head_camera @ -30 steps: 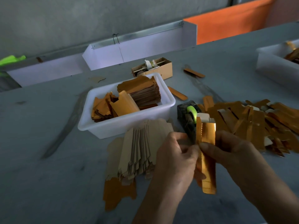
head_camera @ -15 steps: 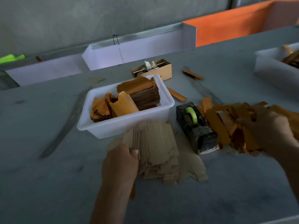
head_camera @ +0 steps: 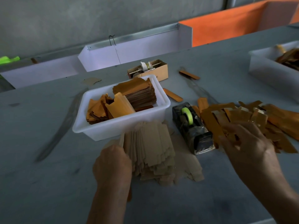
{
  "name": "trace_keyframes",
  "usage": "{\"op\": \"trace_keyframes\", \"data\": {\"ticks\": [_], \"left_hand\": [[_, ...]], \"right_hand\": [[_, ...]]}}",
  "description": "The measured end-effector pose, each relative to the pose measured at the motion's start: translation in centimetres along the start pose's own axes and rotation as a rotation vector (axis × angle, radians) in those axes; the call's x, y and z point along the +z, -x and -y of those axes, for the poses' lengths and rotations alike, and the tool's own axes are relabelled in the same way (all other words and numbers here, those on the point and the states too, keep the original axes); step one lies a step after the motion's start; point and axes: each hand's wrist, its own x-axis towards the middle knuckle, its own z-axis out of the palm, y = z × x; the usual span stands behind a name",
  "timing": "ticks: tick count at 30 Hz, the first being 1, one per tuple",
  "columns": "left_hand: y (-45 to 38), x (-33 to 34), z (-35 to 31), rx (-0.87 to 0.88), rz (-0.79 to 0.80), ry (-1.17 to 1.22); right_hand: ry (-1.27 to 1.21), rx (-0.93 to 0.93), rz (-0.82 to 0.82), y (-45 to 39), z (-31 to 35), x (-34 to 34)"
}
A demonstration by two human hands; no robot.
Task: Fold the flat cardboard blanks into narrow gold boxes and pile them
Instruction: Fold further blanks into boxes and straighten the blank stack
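Grey worktop (head_camera: pixel 48 183) runs across the view, with a grey wall and an orange panel (head_camera: pixel 226 25) behind it. Near the middle stands a white tub (head_camera: pixel 123 131) holding gold blanks, some stacked flat and some leaning. Just in front of the tub lies a fanned stack of flat cardboard blanks (head_camera: pixel 153 152), plain side up. The left hand (head_camera: pixel 113 165) rests at the left edge of that stack, its fingers curled round the edge of the blanks; the picture is blurred there, so the grip is not sharp. To the right of the stack sits a black tape dispenser (head_camera: pixel 192 128) with a green roll. Beyond it spreads a loose pile of folded gold boxes (head_camera: pixel 242 115). The right hand (head_camera: pixel 247 146) hangs over the near side of that pile with fingers spread and relaxed, gripping nothing. A small brown carton (head_camera: pixel 155 70) stands behind the tub.
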Motion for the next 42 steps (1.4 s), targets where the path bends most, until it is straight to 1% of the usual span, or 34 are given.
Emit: {"op": "trace_keyframes", "data": {"ticks": [2, 4, 7, 9, 10, 11, 12, 14, 16, 18, 19, 22, 23, 24, 26, 27, 28, 29, 32, 34, 39, 42], "left_hand": [[0.5, -0.7, -0.5, 0.014, -0.052, -0.013], [1.1, -1.6, -1.6, 0.057, -0.106, -0.027], [3.1, -1.8, -4.0, 0.189, -0.128, -0.073], [4.8, -1.7, -5.4, 0.309, -0.134, -0.011], [5.4, -1.5, -5.7, 0.391, -0.118, 0.011], [5.9, -1.2, -5.8, 0.439, -0.090, 0.019], [6.3, -0.8, -5.9, 0.476, -0.057, 0.038], [6.6, -0.2, -5.7, 0.518, 0.023, 0.143], [6.5, 0.0, -5.4, 0.486, 0.118, 0.261], [6.0, 0.1, -4.5, 0.436, 0.139, 0.489], [5.8, -0.1, -4.2, 0.396, 0.136, 0.534], [4.9, -1.0, -3.3, 0.280, -0.054, 0.553], [4.6, -1.0, -2.9, 0.225, -0.042, 0.592], [4.2, -1.0, -2.6, 0.151, 0.039, 0.674], [3.5, -1.4, -2.1, 0.020, 0.331, 0.924], [3.4, -1.4, -1.9, -0.011, 0.442, 1.013], [3.5, -1.3, -1.8, -0.010, 0.496, 1.033], [3.6, -1.1, -1.7, 0.008, 0.506, 1.009], [4.0, -0.7, -1.9, 0.028, 0.447, 0.967], [4.2, -0.6, -1.9, 0.014, 0.434, 0.997], [4.4, -0.3, -1.6, -0.010, 0.400, 1.038], [4.5, -0.1, -1.7, -0.033, 0.403, 1.042]], "right_hand": [[-0.076, -0.028, 0.030, 0.8, 0.8, -0.3], [-0.248, 0.012, 0.111, 1.5, 1.8, -0.3], [-0.682, 0.224, 0.374, 2.7, 4.0, 0.6], [-0.960, 0.360, 0.542, 3.2, 5.6, 1.1], [-1.049, 0.412, 0.598, 3.3, 6.2, 1.3], [-1.086, 0.439, 0.635, 3.4, 6.6, 1.6], [-1.082, 0.448, 0.652, 3.4, 6.8, 1.8], [-1.016, 0.463, 0.624, 3.4, 6.8, 2.3], [-0.994, 0.499, 0.577, 3.3, 6.6, 2.7], [-1.030, 0.555, 0.545, 3.2, 6.4, 2.9], [-1.052, 0.580, 0.536, 3.2, 6.3, 3.0], [-1.102, 0.592, 0.565, 3.2, 6.0, 3.0], [-1.121, 0.585, 0.584, 3.3, 5.9, 3.0], [-1.142, 0.578, 0.606, 3.4, 5.8, 2.8], [-1.180, 0.571, 0.655, 3.6, 5.7, 2.6], [-1.188, 0.567, 0.680, 3.8, 5.8, 2.5], [-1.182, 0.560, 0.702, 4.0, 5.9, 2.5], [-1.167, 0.552, 0.714, 4.2, 6.0, 2.5], [-1.126, 0.529, 0.688, 4.8, 6.1, 2.5], [-1.072, 0.483, 0.636, 5.0, 6.0, 2.5], [-0.846, 0.346, 0.496, 5.6, 6.0, 2.7], [-0.758, 0.287, 0.424, 5.6, 5.9, 2.8]]}}
